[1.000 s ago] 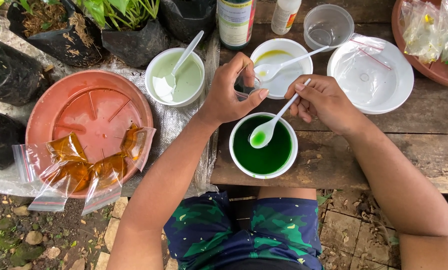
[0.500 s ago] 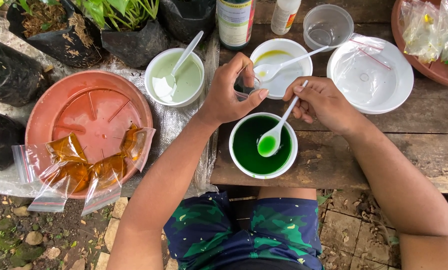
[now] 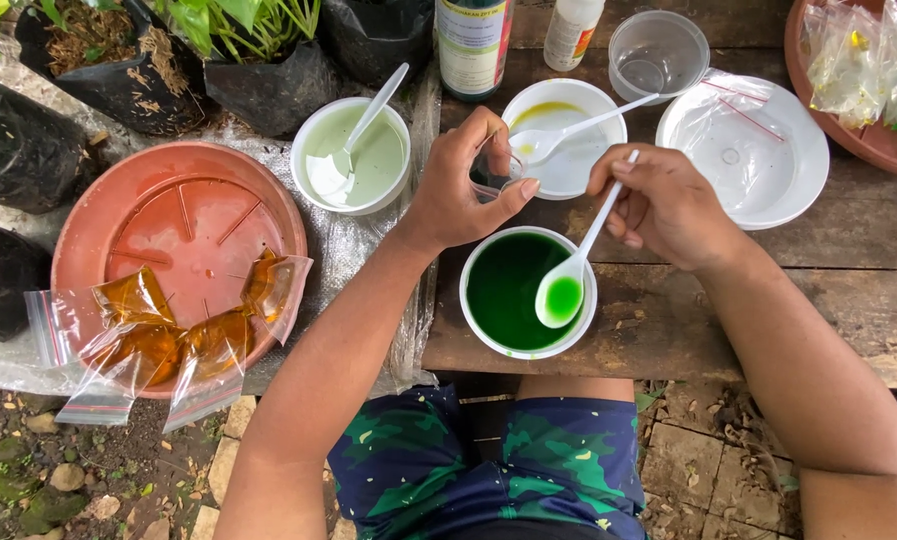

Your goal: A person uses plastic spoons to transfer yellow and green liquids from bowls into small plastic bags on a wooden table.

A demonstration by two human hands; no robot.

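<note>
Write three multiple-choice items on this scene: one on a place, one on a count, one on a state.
1. Where do the bags of amber liquid lie?
A. in the green bowl
B. on the terracotta-coloured round tray
C. on the white plate

2. How many white plastic spoons show?
A. one
B. five
C. three

3. What state is the spoon in the right hand in?
A. its scoop holds green liquid
B. it is dry and empty
C. it is snapped in two

Answers:
1 B: the bags rest on the tray, partly overhanging its rim.
2 C: one spoon in the pale green bowl, one in the bowl with yellowish liquid, one held over the green bowl.
3 A: green liquid fills its scoop.
</note>
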